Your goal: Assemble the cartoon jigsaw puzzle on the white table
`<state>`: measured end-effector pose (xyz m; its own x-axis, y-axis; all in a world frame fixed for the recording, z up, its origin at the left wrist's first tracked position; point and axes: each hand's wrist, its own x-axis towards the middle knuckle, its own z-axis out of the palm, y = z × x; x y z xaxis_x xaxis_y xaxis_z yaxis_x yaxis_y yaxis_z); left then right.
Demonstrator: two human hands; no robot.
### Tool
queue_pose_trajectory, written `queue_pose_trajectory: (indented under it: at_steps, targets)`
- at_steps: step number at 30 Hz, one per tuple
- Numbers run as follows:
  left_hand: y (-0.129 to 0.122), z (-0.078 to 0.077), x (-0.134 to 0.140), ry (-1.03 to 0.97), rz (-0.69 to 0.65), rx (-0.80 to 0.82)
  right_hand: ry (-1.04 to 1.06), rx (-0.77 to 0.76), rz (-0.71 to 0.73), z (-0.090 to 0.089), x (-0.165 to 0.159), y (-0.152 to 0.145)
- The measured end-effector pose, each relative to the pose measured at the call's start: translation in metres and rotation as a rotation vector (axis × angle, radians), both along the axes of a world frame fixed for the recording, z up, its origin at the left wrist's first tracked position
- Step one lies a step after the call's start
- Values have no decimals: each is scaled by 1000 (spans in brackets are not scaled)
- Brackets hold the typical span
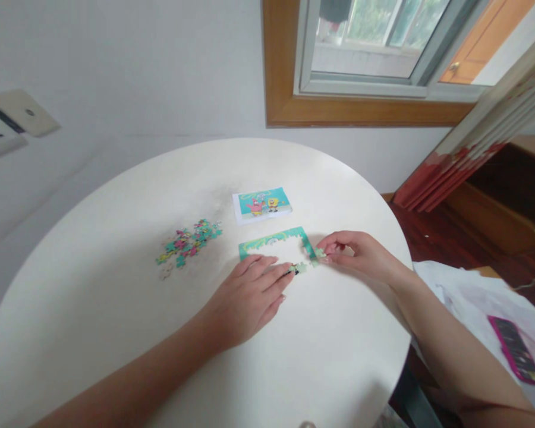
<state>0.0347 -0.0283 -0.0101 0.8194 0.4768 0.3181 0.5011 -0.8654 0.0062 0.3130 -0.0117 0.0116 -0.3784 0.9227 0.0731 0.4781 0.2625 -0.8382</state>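
Puzzle frame [274,241]: mid-table [116,333], partly joined. Left hand [249,294]: open, flat on frame's near edge. Right hand [361,252]: fingertips pinching a piece [320,254] at frame's right corner. Loose pieces [187,242]: toward left edge. Box [261,205]: behind frame.

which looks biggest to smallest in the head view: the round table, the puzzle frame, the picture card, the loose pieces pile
1. round table
2. puzzle frame
3. loose pieces pile and picture card: these look alike in size, so I won't rank them.
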Motion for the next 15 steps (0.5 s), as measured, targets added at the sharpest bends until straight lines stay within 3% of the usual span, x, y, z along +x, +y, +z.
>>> queue_pose_trajectory:
  at_steps: [6,15]
  targets:
    - [0,-2,0,6,7,4,-155,281,62,-4,-10,0]
    - [0,-1,0,-5,4,-3,-256,328,87,-18,-13,5]
